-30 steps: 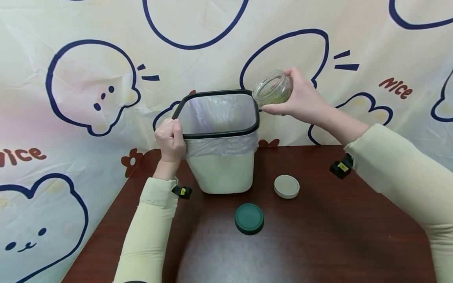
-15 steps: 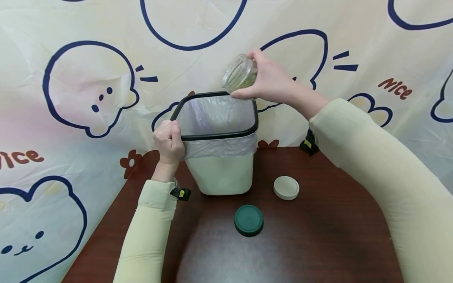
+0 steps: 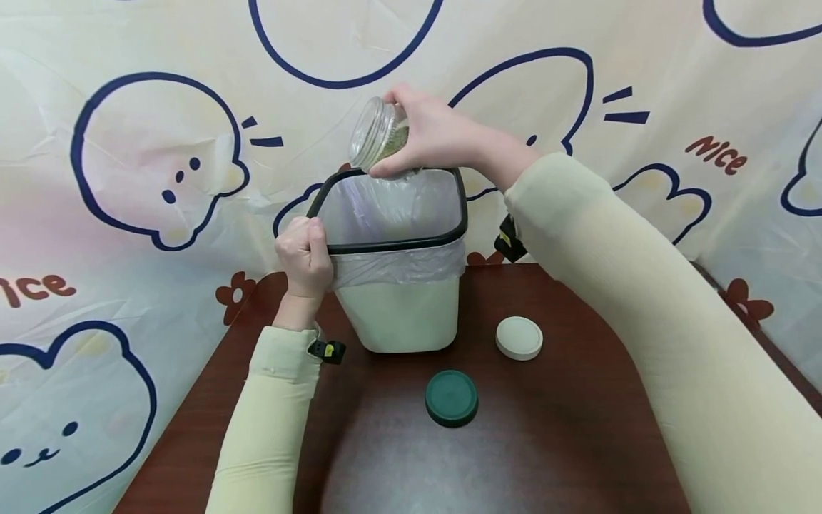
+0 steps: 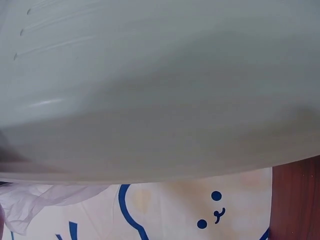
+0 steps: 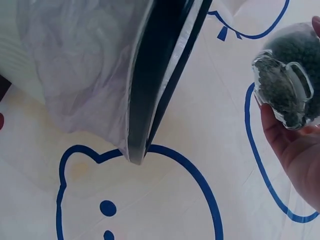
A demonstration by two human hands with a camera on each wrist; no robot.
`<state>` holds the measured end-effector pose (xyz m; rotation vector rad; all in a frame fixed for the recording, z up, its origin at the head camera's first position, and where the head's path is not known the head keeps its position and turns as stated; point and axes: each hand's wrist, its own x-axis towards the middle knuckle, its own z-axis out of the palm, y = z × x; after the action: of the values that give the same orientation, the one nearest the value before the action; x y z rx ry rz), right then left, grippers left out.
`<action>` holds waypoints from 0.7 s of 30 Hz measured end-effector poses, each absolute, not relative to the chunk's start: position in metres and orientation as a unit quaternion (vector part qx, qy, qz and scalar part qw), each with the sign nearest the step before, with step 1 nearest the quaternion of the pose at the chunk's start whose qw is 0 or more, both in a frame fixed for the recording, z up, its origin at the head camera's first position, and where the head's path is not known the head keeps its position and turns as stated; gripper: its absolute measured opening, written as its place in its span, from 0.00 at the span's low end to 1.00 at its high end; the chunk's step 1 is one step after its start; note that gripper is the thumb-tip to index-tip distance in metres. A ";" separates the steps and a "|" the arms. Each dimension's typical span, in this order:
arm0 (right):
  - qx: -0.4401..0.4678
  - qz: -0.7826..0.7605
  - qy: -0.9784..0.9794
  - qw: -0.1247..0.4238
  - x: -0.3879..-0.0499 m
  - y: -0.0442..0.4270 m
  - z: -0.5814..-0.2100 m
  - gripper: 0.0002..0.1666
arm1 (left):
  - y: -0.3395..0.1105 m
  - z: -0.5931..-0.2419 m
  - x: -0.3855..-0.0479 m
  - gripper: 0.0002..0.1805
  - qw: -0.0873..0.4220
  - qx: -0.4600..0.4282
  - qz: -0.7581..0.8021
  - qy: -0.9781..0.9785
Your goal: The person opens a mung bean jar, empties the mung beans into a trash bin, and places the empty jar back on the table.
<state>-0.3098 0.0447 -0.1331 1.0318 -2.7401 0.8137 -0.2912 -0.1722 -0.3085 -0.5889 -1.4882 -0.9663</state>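
A pale bin [image 3: 404, 318] with a black rim [image 3: 398, 246] and a translucent liner bag stands on the table. My left hand [image 3: 305, 257] grips the rim at its left corner; the bin's wall [image 4: 160, 100] fills most of the left wrist view. Above the bin's back rim, my right hand [image 3: 437, 132] holds a clear glass jar [image 3: 380, 135] tilted on its side, its mouth facing left. Green contents lie inside the jar [image 5: 295, 75], which the fingers and thumb of my right hand [image 5: 300, 160] clasp in the right wrist view.
A green lid [image 3: 452, 397] lies on the dark wooden table [image 3: 546, 428] in front of the bin. Further right and back is a white lid [image 3: 519, 338]. Behind the table hangs a cloth [image 3: 160, 285] printed with cartoon animals.
The jar in my right hand has moved left from beside the bin's right corner to above its back rim, and its mouth has turned further left. My left hand keeps its grip.
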 end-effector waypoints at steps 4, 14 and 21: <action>0.352 0.244 -0.903 0.032 -0.315 0.040 -0.131 0.52 | -0.173 -0.308 -0.291 0.25 0.593 -0.256 -0.410 -0.644; 0.350 0.249 -0.903 -0.013 -0.324 0.047 -0.120 0.52 | -0.171 -0.309 -0.286 0.25 0.593 -0.254 -0.415 -0.641; 0.340 0.211 -0.916 -0.017 -0.326 0.055 -0.113 0.52 | -0.171 -0.307 -0.287 0.26 0.592 -0.251 -0.414 -0.645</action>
<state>-0.3256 0.0546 -0.1130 1.0793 -2.9104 0.6706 -0.2869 -0.1714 -0.3075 -0.5836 -1.5006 -0.9620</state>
